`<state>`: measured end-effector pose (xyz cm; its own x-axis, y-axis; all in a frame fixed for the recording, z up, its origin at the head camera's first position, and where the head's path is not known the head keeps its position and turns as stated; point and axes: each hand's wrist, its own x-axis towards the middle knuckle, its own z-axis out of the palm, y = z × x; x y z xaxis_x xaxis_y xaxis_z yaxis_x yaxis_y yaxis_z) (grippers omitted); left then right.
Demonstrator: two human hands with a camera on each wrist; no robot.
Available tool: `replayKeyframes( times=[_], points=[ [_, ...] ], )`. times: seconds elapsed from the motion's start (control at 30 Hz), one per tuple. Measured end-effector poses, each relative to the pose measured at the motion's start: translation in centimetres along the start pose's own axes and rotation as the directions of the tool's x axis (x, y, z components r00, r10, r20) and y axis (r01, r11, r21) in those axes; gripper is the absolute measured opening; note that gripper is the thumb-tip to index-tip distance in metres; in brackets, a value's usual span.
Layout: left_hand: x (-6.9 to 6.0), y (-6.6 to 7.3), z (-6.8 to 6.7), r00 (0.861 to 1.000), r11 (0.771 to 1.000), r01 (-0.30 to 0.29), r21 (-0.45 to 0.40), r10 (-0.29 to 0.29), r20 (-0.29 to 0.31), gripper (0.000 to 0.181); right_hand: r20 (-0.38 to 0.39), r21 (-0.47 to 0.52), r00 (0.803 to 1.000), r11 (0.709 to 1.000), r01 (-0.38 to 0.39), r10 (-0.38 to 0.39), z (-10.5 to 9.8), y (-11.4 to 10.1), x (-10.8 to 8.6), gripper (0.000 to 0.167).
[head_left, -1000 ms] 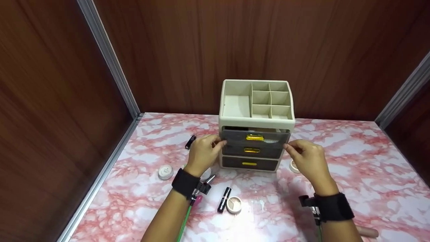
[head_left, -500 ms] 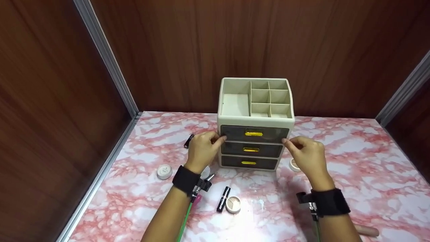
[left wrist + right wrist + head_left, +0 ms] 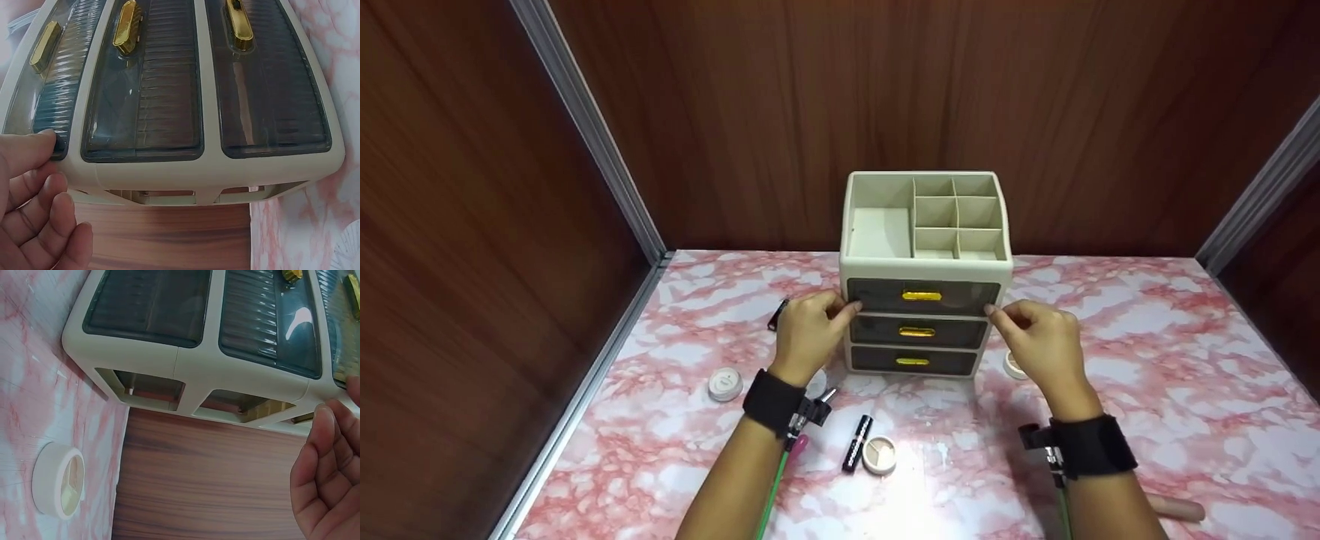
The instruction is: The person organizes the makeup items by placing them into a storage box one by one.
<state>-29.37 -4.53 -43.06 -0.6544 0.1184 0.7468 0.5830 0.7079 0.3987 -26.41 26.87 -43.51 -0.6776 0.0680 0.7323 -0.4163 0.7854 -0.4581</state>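
A cream organizer [image 3: 926, 267] with three dark see-through drawers stands upright, its top drawer [image 3: 877, 294] flush with the frame. My left hand [image 3: 808, 337] touches that drawer's lower left corner with the thumb, and its other fingers are loosely bent in the left wrist view [image 3: 39, 208]. At the lower right corner of the same drawer, my right hand [image 3: 1044, 349] rests its thumb tip. In the right wrist view, the right hand's [image 3: 332, 467] fingers are relaxed beside the organizer's side, the thumb partly cut off by the frame edge.
Round cosmetic pots lie left [image 3: 725, 384], in front [image 3: 879, 455] and right [image 3: 1014, 365] of the organizer. A black tube [image 3: 857, 444] lies by the front pot. A pinkish tube [image 3: 1177, 508] is near the right forearm. Wood-patterned walls [image 3: 735, 112] stand behind and beside the table.
The top drawer, tilted and partly out one second ago, has gone back into the organizer and sits flush. Both hands moved slightly forward with it and still touch its corners.
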Motion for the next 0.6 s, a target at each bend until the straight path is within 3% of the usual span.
replayKeyframes(
  times=[0.13,0.23,0.4,0.5,0.6],
  points=[
    [-0.5,-0.1,0.2,1.000,1.000,-0.002,-0.004,0.002,-0.006,0.026,0.026,0.038,0.999,0.999,-0.026,0.025,0.5,-0.4,-0.6,0.023],
    [-0.8,-0.4,0.3,1.000,1.000,-0.008,-0.012,0.007,-0.027,0.024,0.102,0.088,0.991,0.992,-0.094,0.085,1.1,-0.9,-1.4,0.024],
    [-0.9,-0.7,0.1,0.997,0.996,-0.008,-0.084,0.001,-0.078,0.016,0.238,0.183,0.946,0.946,-0.266,0.220,2.5,-2.1,-2.6,0.027],
    [-0.9,-0.8,-0.1,0.995,0.991,-0.008,-0.131,-0.005,-0.098,0.011,0.265,0.313,0.924,0.882,-0.352,0.275,3.4,-2.8,-3.1,0.025],
    [-0.9,-0.7,-0.3,0.996,0.989,-0.020,-0.145,0.007,-0.092,0.014,0.278,0.462,0.903,0.778,-0.426,0.329,4.3,-3.5,-3.6,0.026]
  ],
)
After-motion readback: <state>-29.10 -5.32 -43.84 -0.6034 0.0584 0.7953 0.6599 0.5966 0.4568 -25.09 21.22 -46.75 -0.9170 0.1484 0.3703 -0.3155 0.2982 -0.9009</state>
